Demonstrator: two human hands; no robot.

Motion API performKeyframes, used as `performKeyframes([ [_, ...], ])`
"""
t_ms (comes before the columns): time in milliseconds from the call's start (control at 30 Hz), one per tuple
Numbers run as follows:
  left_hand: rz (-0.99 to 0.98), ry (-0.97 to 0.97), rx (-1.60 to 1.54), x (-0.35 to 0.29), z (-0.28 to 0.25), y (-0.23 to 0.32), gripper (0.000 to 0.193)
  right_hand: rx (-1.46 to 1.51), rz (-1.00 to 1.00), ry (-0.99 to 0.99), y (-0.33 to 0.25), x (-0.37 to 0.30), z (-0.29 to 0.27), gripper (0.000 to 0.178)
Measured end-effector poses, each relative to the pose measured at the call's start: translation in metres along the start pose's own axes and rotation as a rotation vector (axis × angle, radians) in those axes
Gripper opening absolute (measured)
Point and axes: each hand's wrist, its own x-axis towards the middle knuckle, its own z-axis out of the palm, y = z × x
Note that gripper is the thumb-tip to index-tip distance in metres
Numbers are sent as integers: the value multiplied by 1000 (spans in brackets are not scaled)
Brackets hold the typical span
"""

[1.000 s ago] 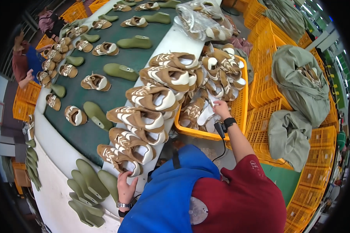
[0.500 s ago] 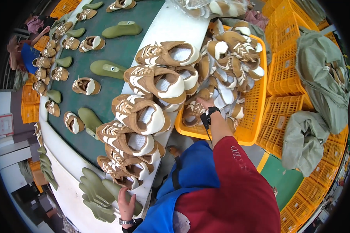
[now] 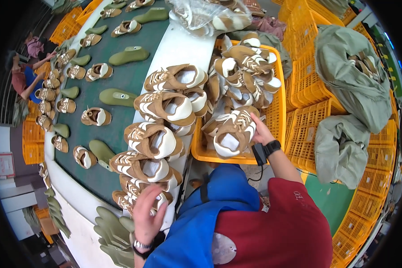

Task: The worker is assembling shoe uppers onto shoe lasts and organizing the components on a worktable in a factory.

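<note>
My right hand (image 3: 262,130) grips a brown sneaker (image 3: 243,121) with white trim and white laces along its side, just above the near part of a yellow crate (image 3: 282,114). More brown and white sneakers (image 3: 250,60) fill that crate in a jumbled pile. My left hand (image 3: 148,212) is raised by the near end of a stacked row of sneakers (image 3: 152,138), its fingers stretched and nothing in them. Behind it, green shoe lasts (image 3: 108,228) lie bunched on the white table edge (image 3: 82,212); my wrist covers part of them.
A green conveyor belt (image 3: 78,129) carries spaced sneakers and lasts on the left. A clear plastic bag of shoes (image 3: 205,18) rests at the far table end. Stacked yellow crates (image 3: 310,129) and grey-green sacks (image 3: 344,147) line the right side. Another person (image 3: 27,80) stands across the belt.
My right hand has lifted a sneaker up from the crate's near corner. My left hand has risen from the lasts toward the stacked sneakers. The view has shifted slightly.
</note>
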Motion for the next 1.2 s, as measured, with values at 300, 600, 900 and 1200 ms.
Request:
performKeyframes([
  [300, 525, -108, 19, 71, 57, 31, 51, 75, -164, -309, 0, -135, 144, 50],
  [600, -115, -168, -1156, 11, 6, -17, 73, -392, -357, -629, -27, -145, 207, 49],
  [900, -312, 152, -1950, -13, -11, -64, 61, -259, -48, -677, 28, -153, 274, 37],
  [1200, -88, 283, -1151, -107, -78, -82, 51, -1023, -442, -703, 51, -124, 278, 46],
])
